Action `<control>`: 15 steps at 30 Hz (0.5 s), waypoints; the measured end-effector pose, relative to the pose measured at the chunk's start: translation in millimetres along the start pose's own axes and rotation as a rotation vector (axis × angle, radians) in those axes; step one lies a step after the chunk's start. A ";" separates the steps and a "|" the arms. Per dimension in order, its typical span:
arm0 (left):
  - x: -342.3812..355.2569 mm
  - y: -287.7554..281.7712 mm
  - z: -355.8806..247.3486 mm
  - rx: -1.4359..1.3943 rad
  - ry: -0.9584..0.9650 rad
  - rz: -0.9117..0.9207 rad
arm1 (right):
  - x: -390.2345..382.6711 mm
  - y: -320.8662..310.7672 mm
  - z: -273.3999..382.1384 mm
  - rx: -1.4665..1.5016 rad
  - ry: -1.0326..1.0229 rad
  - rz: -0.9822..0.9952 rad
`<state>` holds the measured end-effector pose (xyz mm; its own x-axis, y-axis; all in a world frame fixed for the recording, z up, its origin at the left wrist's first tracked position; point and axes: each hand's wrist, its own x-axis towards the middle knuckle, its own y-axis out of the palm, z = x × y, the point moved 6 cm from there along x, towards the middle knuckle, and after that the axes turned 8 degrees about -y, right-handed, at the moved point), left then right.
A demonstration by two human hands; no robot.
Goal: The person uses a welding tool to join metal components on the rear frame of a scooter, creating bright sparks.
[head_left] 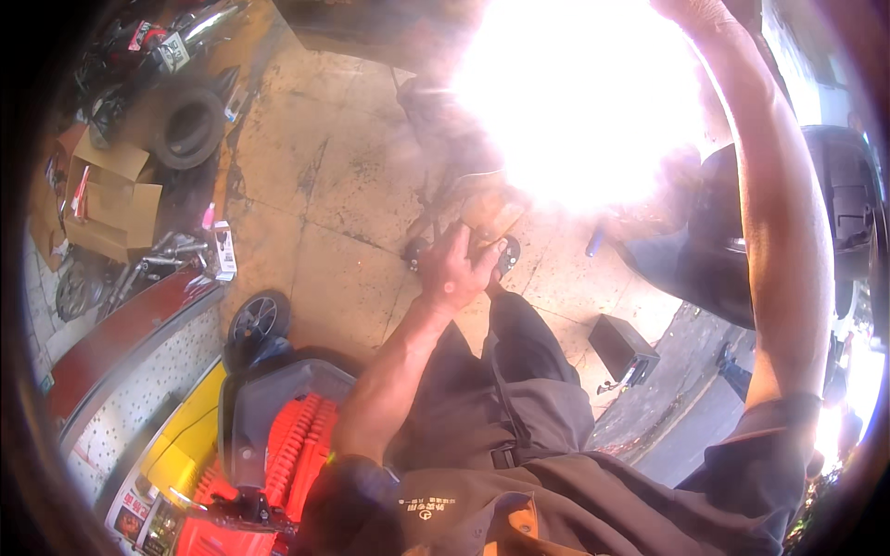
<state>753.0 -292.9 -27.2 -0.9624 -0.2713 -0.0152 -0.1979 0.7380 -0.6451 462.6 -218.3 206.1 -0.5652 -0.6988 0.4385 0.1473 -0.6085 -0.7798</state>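
My left hand (452,273) reaches over the middle of the floor, its fingers and thumb closed around a tan, flat-looking piece (491,215) whose kind I cannot make out. Dark round parts show on either side of that hand. My right arm stretches far up along the right side. Only a bit of my right hand (688,7) shows at the top edge, so its fingers and anything in them are hidden. Between the hands, a large white glare (579,102) blots out whatever lies there. Below the glare, a short blue rod-like thing (594,243) sticks out.
At left lie an open cardboard box (134,208), a black tyre (188,128) and several loose metal parts. A red and grey machine (306,435) with a wheel (260,320) stands near my left arm. A black box (623,345) and a bulky dark object (718,222) are at right.
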 end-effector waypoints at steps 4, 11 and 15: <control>-0.8 0.0 -5.3 -0.006 0.045 -0.015 | -1.9 -3.2 1.4 0.074 0.032 -0.017; -0.9 2.1 -6.1 -0.071 0.057 -0.072 | -3.8 -10.0 9.1 0.076 -0.079 -0.041; -0.4 -3.4 -6.5 -0.059 0.014 -0.035 | -2.6 -9.0 8.9 0.020 -0.083 -0.016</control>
<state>752.8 -291.3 -20.0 -0.9572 -0.2890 0.0172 -0.2414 0.7638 -0.5986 470.0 -214.3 216.0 -0.4983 -0.7173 0.4871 0.1555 -0.6266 -0.7636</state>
